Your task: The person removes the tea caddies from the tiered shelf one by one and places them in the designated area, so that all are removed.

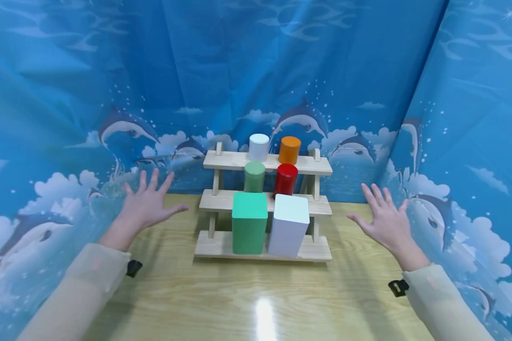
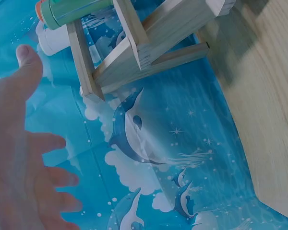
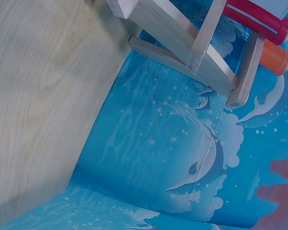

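A three-step wooden rack (image 1: 320,206) stands between the two hands. Its top step bears a white cylinder (image 1: 259,148) and an orange cylinder (image 1: 289,150). On the middle step are a pale green cylinder (image 1: 254,177) and a red cylinder (image 1: 285,180). The bottom step carries a green box (image 1: 249,232) and a white box (image 1: 288,232) side by side. My left hand (image 1: 145,203), fingers spread, is held in the air left of the rack and touches nothing. To the right, my right hand (image 1: 386,222) is likewise spread and apart from everything.
Beneath the rack is a light wood-grain table (image 1: 196,298). Blue dolphin-print curtain (image 1: 239,71) hangs behind it and along both sides, near each hand. Black straps (image 1: 398,287) show at the cuffs of the pale sleeves.
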A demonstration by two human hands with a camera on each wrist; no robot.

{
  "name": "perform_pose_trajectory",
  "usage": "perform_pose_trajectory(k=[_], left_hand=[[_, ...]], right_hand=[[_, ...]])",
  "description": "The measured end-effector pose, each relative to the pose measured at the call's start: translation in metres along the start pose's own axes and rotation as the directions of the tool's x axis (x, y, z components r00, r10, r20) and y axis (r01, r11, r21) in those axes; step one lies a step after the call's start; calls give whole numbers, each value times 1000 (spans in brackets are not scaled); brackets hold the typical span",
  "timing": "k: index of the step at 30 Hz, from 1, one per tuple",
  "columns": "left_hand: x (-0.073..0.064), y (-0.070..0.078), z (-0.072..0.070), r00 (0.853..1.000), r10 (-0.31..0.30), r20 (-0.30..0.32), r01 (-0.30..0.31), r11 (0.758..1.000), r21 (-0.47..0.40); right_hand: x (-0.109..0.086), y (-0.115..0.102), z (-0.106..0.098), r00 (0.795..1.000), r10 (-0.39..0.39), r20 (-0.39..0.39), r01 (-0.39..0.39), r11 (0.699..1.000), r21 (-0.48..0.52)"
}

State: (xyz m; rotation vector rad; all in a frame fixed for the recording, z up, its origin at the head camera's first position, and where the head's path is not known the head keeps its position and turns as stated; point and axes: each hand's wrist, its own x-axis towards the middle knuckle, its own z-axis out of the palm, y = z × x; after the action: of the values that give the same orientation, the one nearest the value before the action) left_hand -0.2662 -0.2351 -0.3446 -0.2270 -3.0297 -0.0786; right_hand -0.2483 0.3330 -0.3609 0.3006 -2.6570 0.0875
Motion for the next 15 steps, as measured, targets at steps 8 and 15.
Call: perform_pose_trajectory(k=[8, 15], left_hand=[[4, 0, -7, 998, 14, -68, -16, 999, -40], [8, 1, -11, 997, -13, -75, 3, 990, -139]], right_hand=[[-1, 3, -1, 999, -7, -52, 10, 999, 44], [-2, 1, -1, 967, -25, -252, 65, 986, 152]])
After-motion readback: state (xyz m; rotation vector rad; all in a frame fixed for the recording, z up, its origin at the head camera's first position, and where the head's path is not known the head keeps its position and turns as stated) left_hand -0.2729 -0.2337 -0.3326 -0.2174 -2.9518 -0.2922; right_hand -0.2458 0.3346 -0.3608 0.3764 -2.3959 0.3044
